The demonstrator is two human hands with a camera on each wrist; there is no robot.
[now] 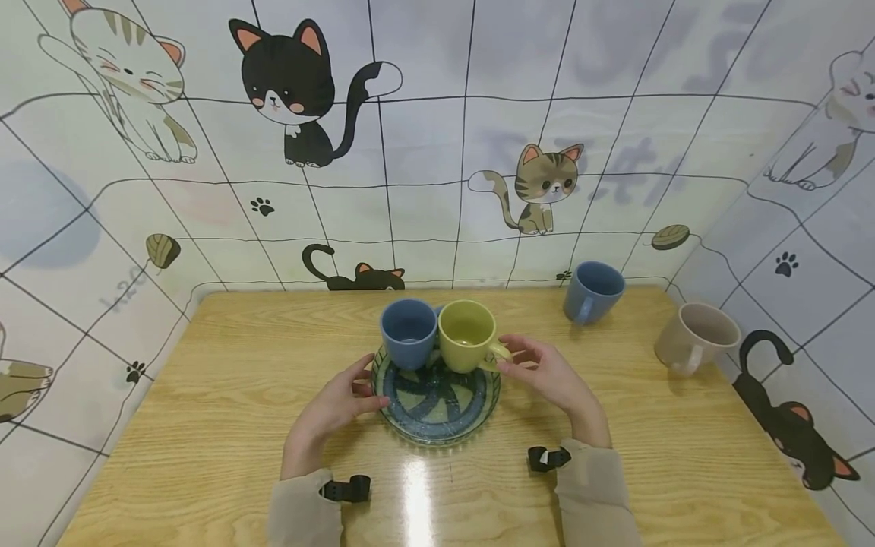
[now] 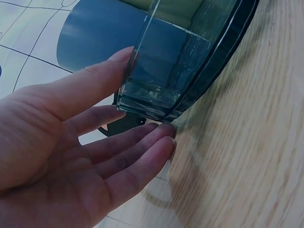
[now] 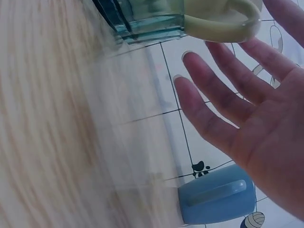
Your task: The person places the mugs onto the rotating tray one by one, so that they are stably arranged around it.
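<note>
A round glass plate [image 1: 437,437] with a blue-green swirl pattern is on the wooden table. A blue mug [image 1: 409,334] and a yellow mug [image 1: 467,334] stand upright side by side on its far half. My left hand [image 1: 338,403] is at the plate's left edge. In the left wrist view, the thumb [image 2: 97,83] lies against the glass wall and fingertips meet its lower edge, pinching it. My right hand [image 1: 547,376] is beside the yellow mug's handle, fingers spread and loosely extended. The right wrist view shows those fingers [image 3: 209,107] around nothing, close to the handle [image 3: 225,28].
Another blue mug [image 1: 593,292] stands at the table's back right. A beige mug [image 1: 697,338] is farther right, near the table's edge. Behind and beside the wooden table [image 1: 239,425] rises a sheet printed with cats and grid lines. Something blue shows between the two mugs on the plate.
</note>
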